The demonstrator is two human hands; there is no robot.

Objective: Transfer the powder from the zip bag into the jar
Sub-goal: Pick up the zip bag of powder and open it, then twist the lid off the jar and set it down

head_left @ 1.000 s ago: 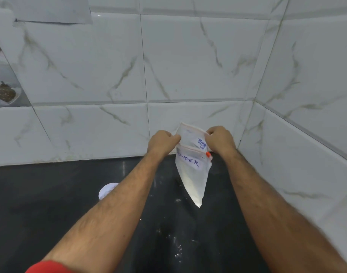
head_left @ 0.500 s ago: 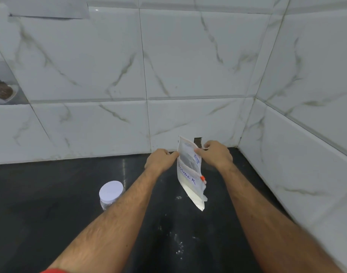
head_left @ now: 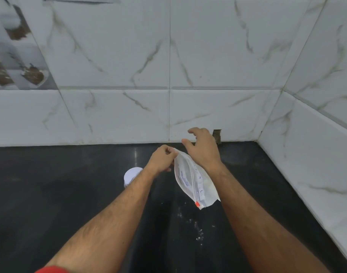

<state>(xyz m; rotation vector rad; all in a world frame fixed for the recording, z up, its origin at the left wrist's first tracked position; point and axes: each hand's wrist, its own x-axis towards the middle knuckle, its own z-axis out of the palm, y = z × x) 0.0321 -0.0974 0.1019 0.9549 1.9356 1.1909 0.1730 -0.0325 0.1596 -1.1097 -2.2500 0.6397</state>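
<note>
A clear zip bag [head_left: 190, 181] with blue writing and an orange zip slider hangs over the black counter, its slider end pointing down toward me. My left hand [head_left: 162, 159] pinches the bag's upper corner. My right hand [head_left: 202, 149] hovers just above and behind the bag with its fingers spread, holding nothing. The jar [head_left: 131, 175] with its white lid on stands on the counter to the left, partly hidden by my left forearm.
The black counter [head_left: 50, 194] ends at marble-tiled walls behind and to the right, meeting in a corner [head_left: 260, 138]. Spilled white powder specks [head_left: 197, 227] lie on the counter below the bag. A small dark notch [head_left: 217, 135] sits at the back wall's base.
The bag came down from wall height and swung so its slider end hangs low. My right hand let go of the bag and opened. The jar came into fuller view.
</note>
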